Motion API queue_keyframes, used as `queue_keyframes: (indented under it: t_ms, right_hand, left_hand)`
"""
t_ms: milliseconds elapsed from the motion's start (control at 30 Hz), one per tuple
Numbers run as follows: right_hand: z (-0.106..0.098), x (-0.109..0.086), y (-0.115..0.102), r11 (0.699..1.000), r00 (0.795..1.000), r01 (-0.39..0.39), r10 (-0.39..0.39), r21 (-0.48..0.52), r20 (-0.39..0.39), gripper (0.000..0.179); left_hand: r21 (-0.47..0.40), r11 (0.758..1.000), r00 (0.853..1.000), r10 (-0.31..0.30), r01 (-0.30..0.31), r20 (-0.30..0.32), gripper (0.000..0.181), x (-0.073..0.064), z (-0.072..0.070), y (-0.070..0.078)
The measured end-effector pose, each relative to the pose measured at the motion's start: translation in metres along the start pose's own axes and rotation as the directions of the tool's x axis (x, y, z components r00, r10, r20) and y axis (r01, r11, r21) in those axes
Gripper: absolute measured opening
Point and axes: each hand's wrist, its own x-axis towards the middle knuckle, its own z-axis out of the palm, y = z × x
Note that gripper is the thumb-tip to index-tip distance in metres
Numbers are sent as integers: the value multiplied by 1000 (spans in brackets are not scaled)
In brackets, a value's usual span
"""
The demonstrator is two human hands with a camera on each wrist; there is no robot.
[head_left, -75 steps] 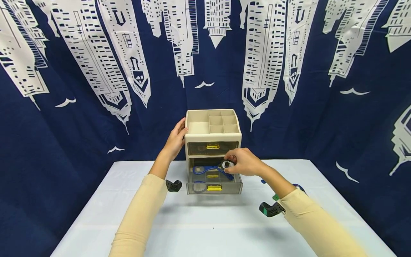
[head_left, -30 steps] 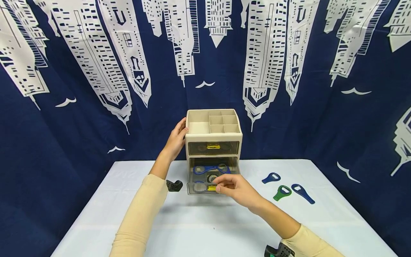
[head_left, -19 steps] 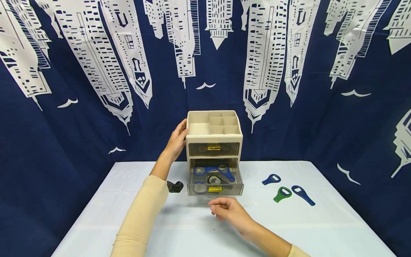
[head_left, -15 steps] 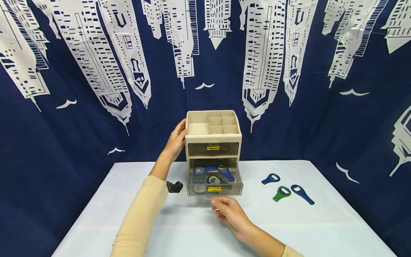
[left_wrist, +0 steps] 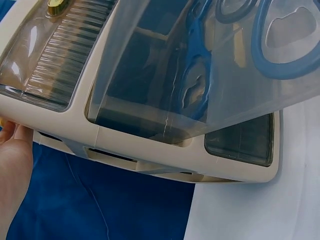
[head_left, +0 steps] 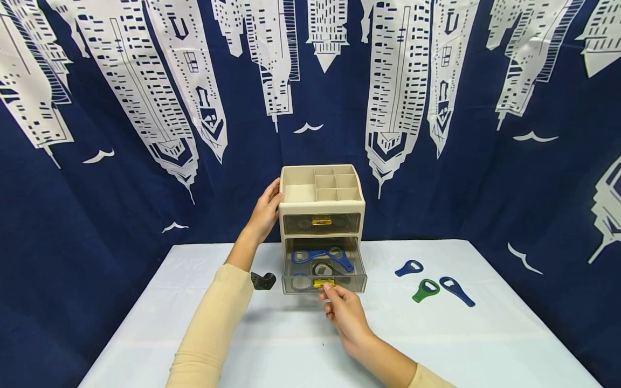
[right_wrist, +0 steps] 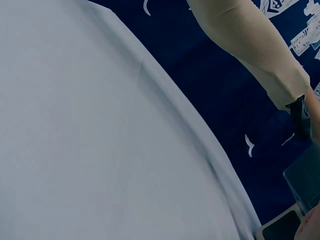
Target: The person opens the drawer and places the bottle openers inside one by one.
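Note:
A cream desktop organizer (head_left: 321,205) stands at the table's far side, its middle clear drawer (head_left: 354,283) pulled out. Blue bottle openers (head_left: 341,260) and a black bottle opener (head_left: 322,269) lie inside. My right hand (head_left: 346,318) is at that drawer's gold handle (head_left: 324,283), thumb on its front and fingers curled below, pinching it. My left hand (head_left: 264,215) rests along the organizer's left side, fingers fairly straight and thumb at the upper rim. In the left wrist view, part of the left hand (left_wrist: 15,170) touches the cream frame (left_wrist: 145,147); its fingertips are hidden.
On the white table (head_left: 194,334), right of the organizer, lie a small blue bottle opener (head_left: 409,268), a green one (head_left: 427,290) and a longer dark blue one (head_left: 457,291). The top drawer (head_left: 301,224) is closed. A patterned navy curtain (head_left: 242,161) hangs behind.
My right hand has let go of the black bottle opener inside the drawer, withdrawn toward the front, then come up to the gold handle. The left hand stays on the organizer's side.

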Motion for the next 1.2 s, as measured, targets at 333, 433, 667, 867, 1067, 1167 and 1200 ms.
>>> queue_keyframes:
  t_ms: [333, 433, 667, 867, 1067, 1167, 1200]
  right_hand:
    - [9, 8, -4, 998, 996, 57, -58, -22, -70, 37]
    - [9, 10, -3, 997, 995, 61, -64, -39, -75, 35]
    - [10, 15, -3, 993, 993, 82, -88, -80, -74, 37]
    - [10, 25, -3, 993, 992, 77, -86, -88, -96, 38]
    - [12, 33, -5, 992, 989, 87, -97, -87, -115, 38]
    - [13, 37, -6, 993, 987, 92, -101, -78, -126, 38]
    - [13, 37, -6, 993, 987, 91, -101, -76, -127, 37]
  left_hand:
    - [-8, 1000, 1000, -1, 1, -2, 56, 0, 0, 0]
    - [-6, 1000, 1000, -4, 4, -1, 56, -1, -1, -1]
    - [-13, 1000, 1000, -4, 4, 0, 56, -2, -3, -1]
    - [-6, 1000, 1000, -6, 7, 7, 56, -2, -1, 0]
    - [-11, 1000, 1000, -6, 7, 9, 57, -1, 0, 0]
    - [-15, 1000, 1000, -3, 3, 8, 56, -1, 0, 0]
    - [-17, 1000, 1000, -3, 3, 7, 56, -1, 1, 0]
